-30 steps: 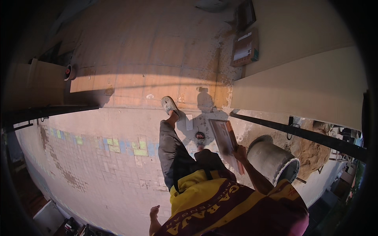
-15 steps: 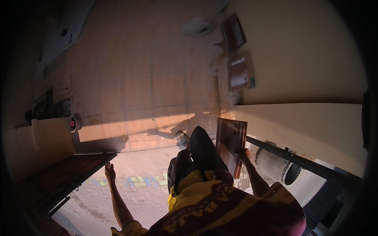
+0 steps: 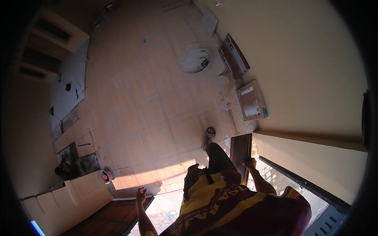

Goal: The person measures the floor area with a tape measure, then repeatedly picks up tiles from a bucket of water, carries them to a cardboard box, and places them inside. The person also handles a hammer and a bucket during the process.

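Observation:
My right hand (image 3: 249,164) grips the edge of a glossy dark brown panel (image 3: 240,151), carried upright beside my right leg. Its lower part is partly hidden by my clothing. My left hand (image 3: 141,193) hangs out to the left with loosely bent fingers and nothing visible in it. Close by that hand is a dark framed gate panel (image 3: 112,216). My sandalled foot (image 3: 209,137) is on the tiled floor (image 3: 138,106), just ahead of the held panel.
Against the right wall lean a similar brown panel (image 3: 234,57) and a cardboard box (image 3: 252,100). Beyond my foot lies a round pale tub (image 3: 195,59). At left are a small round pot (image 3: 105,176), dark items (image 3: 73,161) and a pale sheet (image 3: 70,92) with small tools.
I have stepped forward from the sunlit paving onto the tiled floor, the brown panel still in my right hand. My left hand has passed along the dark gate panel. More of the room shows.

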